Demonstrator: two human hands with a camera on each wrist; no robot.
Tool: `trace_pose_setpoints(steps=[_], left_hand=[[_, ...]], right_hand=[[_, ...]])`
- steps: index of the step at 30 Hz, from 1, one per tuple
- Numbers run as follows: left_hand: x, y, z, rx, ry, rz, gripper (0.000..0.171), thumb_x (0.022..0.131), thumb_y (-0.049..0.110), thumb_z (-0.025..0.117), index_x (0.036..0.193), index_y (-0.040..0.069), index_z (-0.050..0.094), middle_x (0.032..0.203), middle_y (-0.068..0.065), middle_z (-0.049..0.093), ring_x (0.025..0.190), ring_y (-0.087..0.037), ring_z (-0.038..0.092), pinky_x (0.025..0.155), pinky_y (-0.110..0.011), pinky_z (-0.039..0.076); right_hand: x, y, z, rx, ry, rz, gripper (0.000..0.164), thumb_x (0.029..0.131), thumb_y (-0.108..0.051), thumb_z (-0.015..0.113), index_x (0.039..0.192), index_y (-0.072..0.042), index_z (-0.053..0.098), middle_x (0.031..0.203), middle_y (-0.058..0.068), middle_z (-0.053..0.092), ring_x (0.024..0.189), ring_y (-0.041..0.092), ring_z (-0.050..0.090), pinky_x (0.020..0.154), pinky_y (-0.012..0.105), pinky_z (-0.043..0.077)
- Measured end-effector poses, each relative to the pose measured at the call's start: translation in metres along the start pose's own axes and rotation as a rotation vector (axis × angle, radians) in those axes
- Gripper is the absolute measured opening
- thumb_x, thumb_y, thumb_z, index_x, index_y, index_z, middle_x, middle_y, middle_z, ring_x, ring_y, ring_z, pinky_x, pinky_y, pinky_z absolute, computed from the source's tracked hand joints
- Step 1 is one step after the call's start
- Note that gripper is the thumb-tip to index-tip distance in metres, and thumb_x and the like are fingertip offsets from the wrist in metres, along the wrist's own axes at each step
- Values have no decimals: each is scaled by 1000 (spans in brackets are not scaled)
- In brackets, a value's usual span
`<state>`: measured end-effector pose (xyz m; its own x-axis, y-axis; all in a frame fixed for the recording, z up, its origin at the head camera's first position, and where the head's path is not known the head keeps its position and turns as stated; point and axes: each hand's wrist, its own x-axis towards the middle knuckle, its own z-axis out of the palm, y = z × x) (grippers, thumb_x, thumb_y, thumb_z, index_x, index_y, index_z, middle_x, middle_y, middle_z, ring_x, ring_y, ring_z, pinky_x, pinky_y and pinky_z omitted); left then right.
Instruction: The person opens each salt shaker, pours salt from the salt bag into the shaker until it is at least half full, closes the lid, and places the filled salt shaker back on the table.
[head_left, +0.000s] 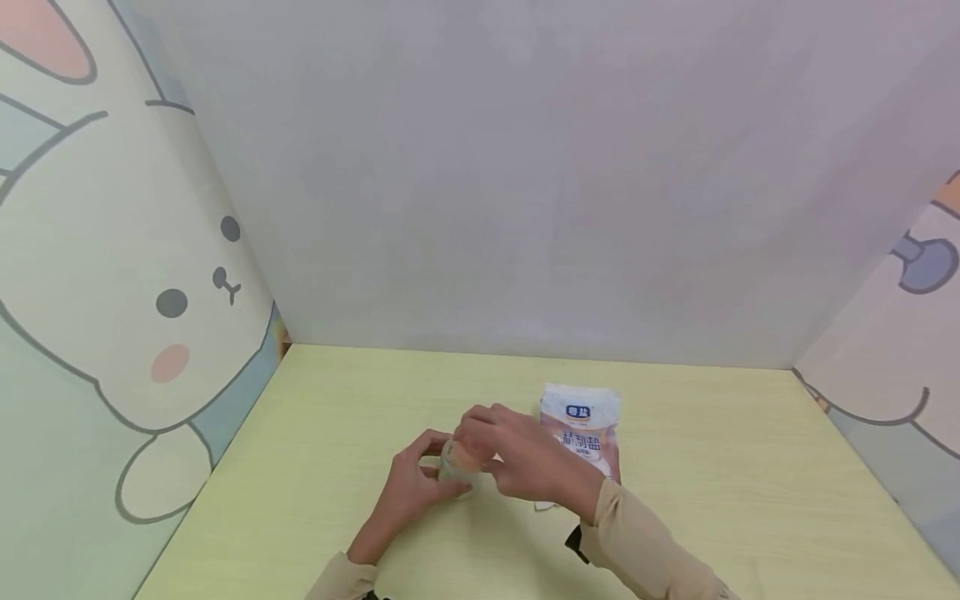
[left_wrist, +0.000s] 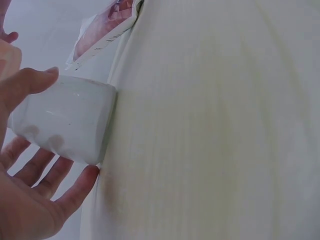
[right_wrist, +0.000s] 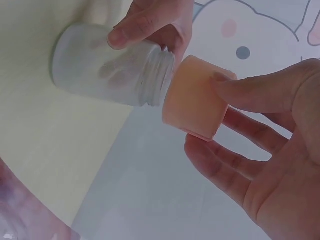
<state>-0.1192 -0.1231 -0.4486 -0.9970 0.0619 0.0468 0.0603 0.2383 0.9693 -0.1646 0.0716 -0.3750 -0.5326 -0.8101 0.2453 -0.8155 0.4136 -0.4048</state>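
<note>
A clear jar (right_wrist: 100, 65) with a threaded neck stands upright on the table. My left hand (head_left: 412, 483) grips it round the side, thumb on one face and fingers on the other, as the left wrist view shows on the jar wall (left_wrist: 65, 120). Between the thumb and fingers of my right hand (right_wrist: 270, 135) is an orange-pink cap (right_wrist: 197, 97), held tilted right at the jar's mouth. The threads show bare beside it. In the head view, the right hand partly covers the cap (head_left: 471, 454).
Behind and under my right forearm lies a white and pink salt bag (head_left: 581, 425) on the pale yellow table (head_left: 712, 467). A grey wall (head_left: 525, 208) rises at the table's back edge. Side panels with cartoon animals (head_left: 112, 250) stand left and right.
</note>
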Motion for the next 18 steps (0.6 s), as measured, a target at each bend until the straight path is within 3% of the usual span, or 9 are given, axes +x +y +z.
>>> trace_pose_setpoints(steps=[7, 14, 18], left_hand=[[-1, -2, 0, -1, 1, 23, 47, 67, 2, 84, 107, 13, 61, 106, -6, 62, 101, -30, 58, 75, -43, 56], [0, -4, 0, -28, -22, 19, 49, 69, 2, 83, 112, 4, 60, 111, -18, 60, 104, -36, 56, 76, -45, 56], [1, -3, 0, -12, -24, 15, 50, 69, 4, 83, 113, 2, 59, 113, -19, 60, 105, -37, 55, 77, -47, 55]], right_hand=[[-8, 1, 0, -30, 15, 17, 46, 72, 5, 72, 110, -18, 63, 110, -10, 56, 95, 9, 54, 78, 24, 49], [-16, 0, 1, -23, 47, 15, 43, 70, 4, 73, 106, -17, 63, 107, -9, 57, 90, 8, 54, 72, 20, 49], [-21, 1, 1, -31, 47, 26, 42, 70, 3, 73, 105, -18, 64, 106, -9, 57, 86, 6, 53, 67, 19, 47]])
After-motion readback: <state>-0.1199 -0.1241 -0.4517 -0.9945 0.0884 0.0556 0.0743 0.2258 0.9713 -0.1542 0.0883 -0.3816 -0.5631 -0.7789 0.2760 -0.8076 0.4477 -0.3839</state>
